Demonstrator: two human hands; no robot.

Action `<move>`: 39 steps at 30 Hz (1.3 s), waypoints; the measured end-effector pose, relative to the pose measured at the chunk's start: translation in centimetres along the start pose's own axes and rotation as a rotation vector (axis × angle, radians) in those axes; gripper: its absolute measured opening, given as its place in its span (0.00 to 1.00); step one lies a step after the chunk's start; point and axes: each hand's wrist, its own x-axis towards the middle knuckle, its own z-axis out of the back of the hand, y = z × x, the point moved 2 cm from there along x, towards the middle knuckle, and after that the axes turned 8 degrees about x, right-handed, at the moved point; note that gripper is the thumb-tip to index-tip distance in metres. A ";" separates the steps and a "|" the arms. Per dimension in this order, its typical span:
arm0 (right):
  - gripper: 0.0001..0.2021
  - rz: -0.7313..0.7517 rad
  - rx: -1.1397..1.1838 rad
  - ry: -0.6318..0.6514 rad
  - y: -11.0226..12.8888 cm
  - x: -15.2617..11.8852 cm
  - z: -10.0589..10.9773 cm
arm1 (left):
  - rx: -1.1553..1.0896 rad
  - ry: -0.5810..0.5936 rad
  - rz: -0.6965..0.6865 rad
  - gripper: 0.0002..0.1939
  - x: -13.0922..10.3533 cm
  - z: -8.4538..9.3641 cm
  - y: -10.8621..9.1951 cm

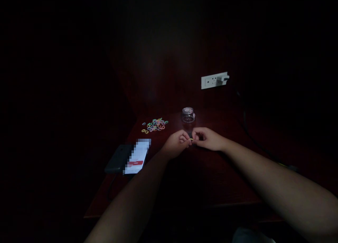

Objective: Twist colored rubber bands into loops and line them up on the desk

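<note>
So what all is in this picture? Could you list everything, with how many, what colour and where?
Small bands: dozens, too many to count, mixed colours, loose pile on the tabletop, left of the jar
Yellow band: one, at the fingertips of both hands
Jar: one, clear with pinkish top, beyond the hands
Phone: one, lit white screen with red bar, left
Flat object: one, dark, beside the phone
Socket panel: one, white, on the wall
Plug: one, whitish, in the panel
Cable: one, dark, right side
Tabletop: one, dark red
Wall: dark red, behind
Left hand and right hand: one each, bare, centre
</note>
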 end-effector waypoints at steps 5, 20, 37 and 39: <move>0.02 -0.015 0.047 0.000 0.3 -0.1 0.0 | -0.002 -0.011 0.007 0.07 0.0 0.0 0.2; 0.05 -0.029 0.098 -0.009 0.6 0.1 -0.1 | 0.015 -0.030 0.036 0.08 0.0 0.1 0.1; 0.10 -0.045 0.078 -0.032 0.2 0.1 0.1 | 0.079 -0.056 -0.016 0.09 0.3 0.1 1.0; 0.11 -0.047 0.082 -0.025 0.1 0.1 0.1 | 0.088 -0.069 -0.016 0.09 0.3 0.2 0.9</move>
